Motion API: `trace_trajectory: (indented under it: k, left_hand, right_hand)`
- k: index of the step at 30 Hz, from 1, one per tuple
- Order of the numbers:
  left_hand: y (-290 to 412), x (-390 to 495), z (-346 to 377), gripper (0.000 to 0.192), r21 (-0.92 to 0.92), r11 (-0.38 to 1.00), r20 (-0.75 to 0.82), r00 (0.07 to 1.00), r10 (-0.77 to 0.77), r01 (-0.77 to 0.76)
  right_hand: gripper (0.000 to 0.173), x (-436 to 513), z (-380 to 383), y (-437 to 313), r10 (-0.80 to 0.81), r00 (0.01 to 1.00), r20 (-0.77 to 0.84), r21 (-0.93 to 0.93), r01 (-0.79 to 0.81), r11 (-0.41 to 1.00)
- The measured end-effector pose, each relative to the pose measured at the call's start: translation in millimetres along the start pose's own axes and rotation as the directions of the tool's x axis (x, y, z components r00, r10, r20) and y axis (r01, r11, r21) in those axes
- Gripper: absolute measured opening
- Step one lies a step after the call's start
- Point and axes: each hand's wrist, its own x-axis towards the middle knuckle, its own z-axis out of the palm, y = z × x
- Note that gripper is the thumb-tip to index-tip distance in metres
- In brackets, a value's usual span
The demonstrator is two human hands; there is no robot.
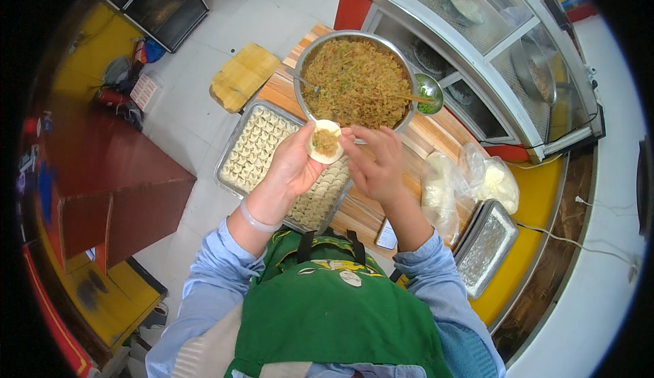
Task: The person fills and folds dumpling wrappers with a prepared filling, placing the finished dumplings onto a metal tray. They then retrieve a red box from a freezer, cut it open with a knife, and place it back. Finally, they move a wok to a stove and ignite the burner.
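My left hand (295, 162) holds a round dough wrapper (325, 142) with chopped filling on its middle. The fingertips of my right hand (377, 160) are at the wrapper's right edge; whether they pinch it I cannot tell. Beyond the hands stands a large steel bowl (300, 103) full of filling, with a metal utensil (305, 80) at its left and a wooden-looking handle (415, 99) at its right. Partly under my left hand lies a metal tray (223, 169) with rows of folded dumplings (258, 140). A small metal bowl (433, 93) with chopped greens touches the large bowl.
Plastic bags of pale dough-like contents (493, 181), a phone (387, 236) and stacked metal trays (488, 250) are at the right. A glass-fronted cabinet (460, 35) stands behind the wooden table (357, 209). A yellow stool (244, 77) and a dark red cabinet (127, 189) are left.
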Motion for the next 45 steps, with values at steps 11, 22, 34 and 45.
trace_trajectory:
  k: [11, 22, 34, 45]
  left_hand:
    - [-47.7, -72.3, 33.9, 0.035, -0.024, 0.992, 0.036, 0.992, 0.125, -0.124]
    - [-69.0, -102.8, 35.8, 0.035, -0.013, 0.989, 0.085, 0.985, 0.15, -0.15]
    - [-70.4, -112.5, 29.8, 0.041, -0.014, 0.974, 0.053, 0.972, 0.228, -0.228]
    - [-48.9, -93.5, 39.3, 0.038, 0.076, 0.965, 0.085, 0.966, 0.244, -0.251]
  right_hand:
    - [0.041, -22.5, -54.1, -28.4, -0.107, 0.994, -0.018, -0.089, 0.105, 0.99]
    - [0.043, -34.1, -68.2, -36.8, -0.142, 0.989, -0.038, 0.164, 0.147, 0.976]
    - [0.037, -27.0, -71.7, -53.9, -0.192, 0.981, -0.034, -0.014, 0.192, 0.981]
    - [0.034, 0.0, -67.2, -43.0, -0.17, 0.983, -0.065, 0.01, 0.171, 0.985]
